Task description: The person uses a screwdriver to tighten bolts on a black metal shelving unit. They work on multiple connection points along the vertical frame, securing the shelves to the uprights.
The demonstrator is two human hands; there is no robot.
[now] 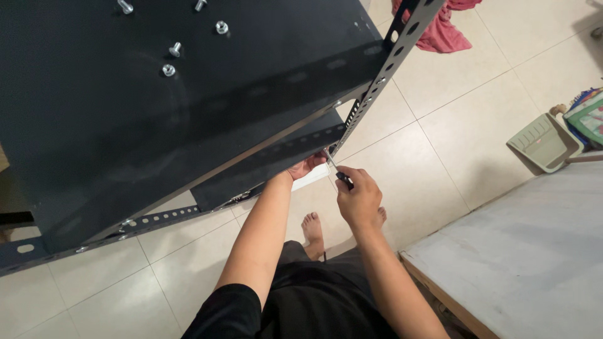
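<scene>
Item: dark metal shelf (157, 107) on slotted uprights, seen from above; lower shelf (276, 160) beneath it.

Right hand (359, 199): clenched around a screwdriver (334, 166), dark handle in the fist, shaft running up and to the left. The tip meets the slotted upright (370, 88) at the corner of the lower shelf. Long axis of the tool: diagonal, from the fist toward the joint.

Left hand (306, 167): reaches under the lower shelf edge, just left of the screwdriver tip, fingers curled at the same corner; what it pinches is hidden, cannot tell.

The joint lies up-left of the right hand; the left hand is nearer.

Loose bolts and nuts (169, 59) on the upper shelf, well apart from both hands.

Surroundings: tiled floor (452, 144), red cloth (443, 31), grey slab (521, 251), green tray (543, 141).
</scene>
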